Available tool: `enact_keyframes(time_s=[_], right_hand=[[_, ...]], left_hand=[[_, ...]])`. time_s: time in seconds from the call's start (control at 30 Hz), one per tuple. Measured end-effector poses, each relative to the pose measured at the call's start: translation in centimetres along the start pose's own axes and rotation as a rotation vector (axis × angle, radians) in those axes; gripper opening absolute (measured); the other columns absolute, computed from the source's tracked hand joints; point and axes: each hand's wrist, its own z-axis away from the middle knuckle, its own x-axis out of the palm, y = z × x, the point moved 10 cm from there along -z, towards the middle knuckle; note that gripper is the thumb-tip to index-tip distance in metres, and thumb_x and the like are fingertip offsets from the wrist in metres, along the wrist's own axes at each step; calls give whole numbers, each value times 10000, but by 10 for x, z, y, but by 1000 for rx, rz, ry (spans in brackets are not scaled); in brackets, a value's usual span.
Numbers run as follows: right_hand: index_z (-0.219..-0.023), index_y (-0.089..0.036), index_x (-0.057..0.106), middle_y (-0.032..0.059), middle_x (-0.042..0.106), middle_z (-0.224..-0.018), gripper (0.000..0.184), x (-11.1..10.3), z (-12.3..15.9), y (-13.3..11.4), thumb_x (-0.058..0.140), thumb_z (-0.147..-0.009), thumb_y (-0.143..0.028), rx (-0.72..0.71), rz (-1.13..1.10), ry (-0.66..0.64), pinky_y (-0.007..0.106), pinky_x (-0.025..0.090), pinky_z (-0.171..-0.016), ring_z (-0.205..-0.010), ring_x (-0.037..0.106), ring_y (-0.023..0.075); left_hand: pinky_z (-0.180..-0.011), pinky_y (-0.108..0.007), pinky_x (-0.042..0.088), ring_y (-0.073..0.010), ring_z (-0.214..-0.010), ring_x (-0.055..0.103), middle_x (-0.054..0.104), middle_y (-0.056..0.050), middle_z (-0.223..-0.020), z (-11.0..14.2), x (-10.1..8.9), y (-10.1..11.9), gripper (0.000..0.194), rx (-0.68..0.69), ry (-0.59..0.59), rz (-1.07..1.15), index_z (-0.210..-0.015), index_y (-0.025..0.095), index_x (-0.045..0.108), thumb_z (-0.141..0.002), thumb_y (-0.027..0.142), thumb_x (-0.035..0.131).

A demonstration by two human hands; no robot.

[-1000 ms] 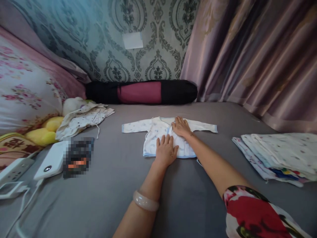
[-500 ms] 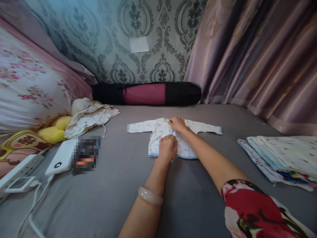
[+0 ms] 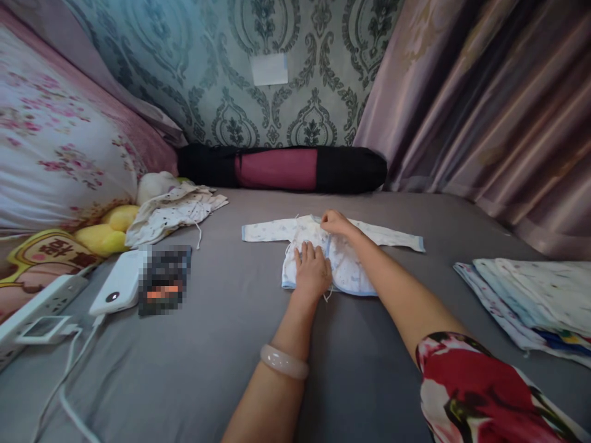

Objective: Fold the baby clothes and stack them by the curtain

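A small white baby shirt (image 3: 355, 271) with light-blue trim lies on the bed, both sleeves stretched out sideways. Its front shows ties and a faint print. My left hand (image 3: 313, 269) rests flat on the lower left front, fingers spread. Up at the neckline, my right hand (image 3: 339, 223) is closed in a pinch on the edge of the front panel, which looks slightly lifted. The fingertips of that hand are partly hidden.
Folded baby clothes (image 3: 545, 295) are stacked at the right. On the left are a power bank (image 3: 117, 286) with a cable, a power strip (image 3: 55, 298), a yellow plush toy (image 3: 104, 237) and a spotted cloth (image 3: 170, 212). A black-and-maroon bolster (image 3: 277, 168) lies along the wall.
My left hand has opened from curled fingers to lying flat on the shirt. My right hand has pulled the front edge slightly up and right. The view has shifted a little.
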Motion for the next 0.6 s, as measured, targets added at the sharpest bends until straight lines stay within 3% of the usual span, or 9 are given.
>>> enact_keyframes(time_s=[0.13, 0.23, 0.43, 0.6], right_hand=[[-883, -154, 673, 15, 679, -760, 142, 9, -8, 10, 581, -790, -209, 68, -141, -23, 193, 376, -540, -682, 608, 135], [-971, -159, 654, 22, 691, -862, 192, 10, -11, 12, 605, -805, -240, 85, -193, 36, 194, 405, -596, -734, 609, 132], [-1061, -193, 627, 66, 677, -1078, 237, 12, -7, 0, 491, -870, -161, -59, 4, 162, 302, 428, -856, -1014, 594, 200], [-1096, -194, 640, 104, 646, -1162, 288, 14, -6, -8, 455, -880, -155, -87, 131, 137, 341, 422, -910, -1099, 568, 243]], left_hand=[[-1174, -446, 209, -290, -1433, 238, 338, -199, -1511, 2, 1, 12, 491, 106, -32, -13, -1390, 22, 390, -970, 248, 276], [-1157, -430, 255, -285, -1418, 279, 349, -196, -1506, 2, -1, 14, 466, 125, -36, 0, -1376, 38, 406, -969, 235, 293], [-1129, -478, 272, -320, -1404, 293, 358, -199, -1498, 1, -1, 6, 444, 42, 5, 22, -1351, 110, 439, -953, 291, 359], [-1091, -437, 313, -305, -1345, 377, 441, -166, -1437, 0, -12, 3, 364, 4, 39, 75, -1225, 160, 561, -912, 313, 457]])
